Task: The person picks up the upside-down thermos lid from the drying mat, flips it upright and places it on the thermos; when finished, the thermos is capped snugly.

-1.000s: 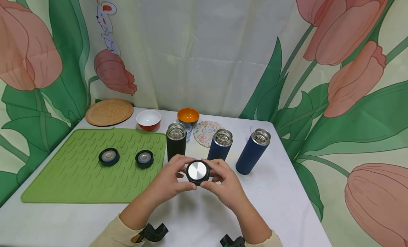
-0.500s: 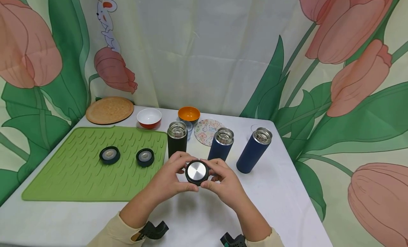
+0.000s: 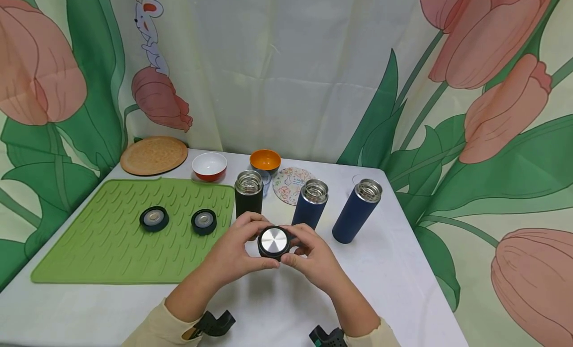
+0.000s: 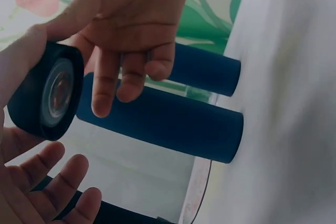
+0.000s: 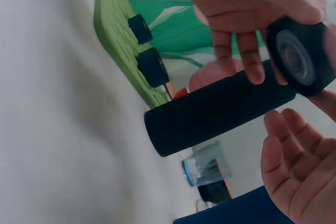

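Both hands pinch a round black bottle lid (image 3: pixel 274 241) with a brushed silver top, held above the white table. My left hand (image 3: pixel 237 250) has its thumb and index finger at the lid's left side; my right hand (image 3: pixel 315 255) grips the opposite side. In the left wrist view the underside of the lid (image 4: pixel 58 93) shows a pale ring, and the other fingers of both hands are spread free. Behind the hands stand three lidless steel-rimmed bottles: a black bottle (image 3: pixel 248 200), partly hidden, a blue bottle (image 3: pixel 310 203), its base covered, and another blue bottle (image 3: pixel 357 213).
On the green mat (image 3: pixel 116 257) lie two upturned black lids, one farther left (image 3: pixel 154 218) and one nearer the hands (image 3: pixel 203 221). Along the back are a round wooden board (image 3: pixel 154 155), a red-and-white bowl (image 3: pixel 209 167), an orange bowl (image 3: pixel 265 160), a clear cup (image 5: pixel 207 163) and a patterned disc (image 3: pixel 288 185).
The lid has shifted slightly left and tilted a little between the fingers. Both hands keep their pinch; bottles and mat lids stay in place.
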Motion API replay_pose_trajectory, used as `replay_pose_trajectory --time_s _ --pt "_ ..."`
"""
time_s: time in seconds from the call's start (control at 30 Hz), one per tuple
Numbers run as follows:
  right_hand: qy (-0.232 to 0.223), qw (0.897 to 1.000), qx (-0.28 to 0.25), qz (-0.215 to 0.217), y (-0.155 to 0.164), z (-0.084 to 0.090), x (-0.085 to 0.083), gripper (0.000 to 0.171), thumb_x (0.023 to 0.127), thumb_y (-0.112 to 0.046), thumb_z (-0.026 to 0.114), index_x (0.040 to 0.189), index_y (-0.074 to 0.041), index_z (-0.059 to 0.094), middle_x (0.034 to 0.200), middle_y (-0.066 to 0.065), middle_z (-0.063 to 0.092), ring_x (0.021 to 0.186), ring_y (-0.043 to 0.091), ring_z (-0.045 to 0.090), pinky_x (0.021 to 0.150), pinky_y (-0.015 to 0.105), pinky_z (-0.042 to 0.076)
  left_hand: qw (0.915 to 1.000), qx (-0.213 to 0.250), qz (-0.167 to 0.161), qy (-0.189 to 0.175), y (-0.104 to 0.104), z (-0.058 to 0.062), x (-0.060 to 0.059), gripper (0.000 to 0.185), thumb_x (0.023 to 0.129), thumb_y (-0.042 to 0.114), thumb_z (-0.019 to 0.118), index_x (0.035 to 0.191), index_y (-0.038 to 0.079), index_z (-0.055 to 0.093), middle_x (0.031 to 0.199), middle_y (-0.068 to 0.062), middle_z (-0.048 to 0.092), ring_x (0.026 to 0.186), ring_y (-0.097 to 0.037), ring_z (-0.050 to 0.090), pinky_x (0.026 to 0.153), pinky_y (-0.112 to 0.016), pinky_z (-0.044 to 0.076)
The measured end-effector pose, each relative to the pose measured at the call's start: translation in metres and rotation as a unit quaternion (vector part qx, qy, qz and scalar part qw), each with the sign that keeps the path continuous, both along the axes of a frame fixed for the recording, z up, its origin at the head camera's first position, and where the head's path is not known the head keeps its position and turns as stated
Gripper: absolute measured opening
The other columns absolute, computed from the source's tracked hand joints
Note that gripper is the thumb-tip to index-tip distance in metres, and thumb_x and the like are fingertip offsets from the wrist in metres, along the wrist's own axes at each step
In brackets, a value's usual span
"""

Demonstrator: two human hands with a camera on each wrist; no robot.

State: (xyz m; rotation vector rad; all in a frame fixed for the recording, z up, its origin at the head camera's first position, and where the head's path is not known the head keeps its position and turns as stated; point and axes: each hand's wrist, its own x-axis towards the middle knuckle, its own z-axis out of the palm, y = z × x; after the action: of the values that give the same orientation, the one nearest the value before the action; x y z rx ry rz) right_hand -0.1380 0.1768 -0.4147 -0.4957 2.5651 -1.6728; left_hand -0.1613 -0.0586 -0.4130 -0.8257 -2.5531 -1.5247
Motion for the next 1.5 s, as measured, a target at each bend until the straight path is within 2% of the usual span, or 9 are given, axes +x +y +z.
replay_pose_trajectory --time_s 0.17,0.3,0.57,0.8,0.93,1.03,1.2,1.33,1.5 --pt "-0.030 0.998 -0.053 -0.006 -0.006 -0.006 -0.008 0.036 0.113 -0.027 0.050 0.144 -0.013 0.064 0.132 0.012 0.066 0.109 0.018 0.064 0.089 0.029 0.058 0.9994 -0.002 0.025 0.023 -0.008 -0.001 0.003 0.064 0.070 0.039 0.101 0.125 0.026 0.073 0.131 0.010 0.058 0.114 -0.012 0.065 0.099 -0.038 0.060" --pt "-0.052 0.996 -0.061 -0.029 -0.013 -0.011 -0.016 0.038 0.115 -0.029 0.047 0.146 -0.012 0.062 0.131 0.014 0.067 0.111 0.020 0.067 0.088 0.028 0.058 0.9991 -0.011 0.035 0.020 -0.014 -0.004 0.005 0.064 0.069 0.042 0.101 0.125 0.027 0.073 0.130 0.012 0.059 0.113 -0.010 0.063 0.098 -0.038 0.059" --pt "-0.060 0.995 -0.066 -0.032 -0.041 -0.017 -0.049 0.065 0.108 -0.041 0.062 0.166 -0.027 0.036 0.163 0.015 0.046 0.147 0.036 0.052 0.116 0.058 0.047 0.9976 -0.017 0.042 0.052 -0.029 -0.010 0.012 0.064 0.070 0.043 0.100 0.125 0.030 0.072 0.132 0.014 0.060 0.115 -0.006 0.061 0.095 -0.037 0.059" --pt "-0.072 0.995 -0.073 -0.006 -0.072 -0.024 -0.082 0.098 0.099 -0.037 0.076 0.172 -0.031 0.012 0.177 0.011 0.021 0.161 0.041 0.030 0.124 0.063 0.035 0.9932 0.012 0.053 0.103 -0.043 -0.009 0.016 0.069 0.068 0.031 0.102 0.130 0.022 0.072 0.135 0.007 0.060 0.117 -0.009 0.059 0.091 -0.030 0.060" --pt "-0.047 0.997 -0.061 -0.013 -0.085 -0.030 -0.097 0.110 0.089 -0.034 0.085 0.168 -0.047 0.010 0.175 0.004 0.023 0.159 0.034 0.033 0.123 0.068 0.032 0.9920 0.020 0.066 0.106 -0.047 -0.008 0.014 0.069 0.069 0.028 0.102 0.131 0.023 0.072 0.134 0.006 0.060 0.118 -0.010 0.058 0.090 -0.029 0.059" --pt "-0.034 0.997 -0.054 -0.031 -0.090 -0.034 -0.103 0.101 0.086 -0.035 0.088 0.162 -0.052 0.024 0.170 0.001 0.035 0.156 0.029 0.039 0.122 0.069 0.032 0.9908 0.021 0.075 0.110 -0.046 -0.007 0.013 0.069 0.070 0.028 0.101 0.133 0.022 0.072 0.134 0.004 0.061 0.118 -0.010 0.058 0.089 -0.029 0.058" --pt "-0.048 0.995 -0.061 -0.070 -0.091 -0.039 -0.106 0.073 0.087 -0.035 0.086 0.152 -0.036 0.051 0.160 0.003 0.049 0.151 0.027 0.045 0.124 0.065 0.031 0.9896 0.052 0.097 0.092 -0.045 -0.001 0.003 0.064 0.076 0.026 0.098 0.133 0.017 0.071 0.132 -0.001 0.063 0.115 -0.013 0.059 0.089 -0.026 0.058" --pt "-0.066 0.993 -0.080 -0.049 -0.090 -0.044 -0.107 0.071 0.094 -0.032 0.080 0.155 -0.032 0.045 0.161 0.004 0.051 0.154 0.028 0.041 0.126 0.063 0.029 0.9864 0.083 0.137 0.038 -0.046 0.015 -0.015 0.059 0.084 0.023 0.093 0.136 0.014 0.067 0.135 -0.004 0.060 0.113 -0.017 0.063 0.091 -0.026 0.058" --pt "-0.067 0.995 -0.071 -0.037 -0.088 -0.045 -0.107 0.069 0.097 -0.040 0.077 0.157 -0.038 0.042 0.167 0.001 0.039 0.157 0.030 0.036 0.126 0.065 0.029 0.9810 0.089 0.170 0.028 -0.044 0.041 -0.042 0.063 0.086 0.023 0.091 0.141 0.009 0.063 0.141 -0.012 0.056 0.121 -0.029 0.065 0.100 -0.048 0.060"
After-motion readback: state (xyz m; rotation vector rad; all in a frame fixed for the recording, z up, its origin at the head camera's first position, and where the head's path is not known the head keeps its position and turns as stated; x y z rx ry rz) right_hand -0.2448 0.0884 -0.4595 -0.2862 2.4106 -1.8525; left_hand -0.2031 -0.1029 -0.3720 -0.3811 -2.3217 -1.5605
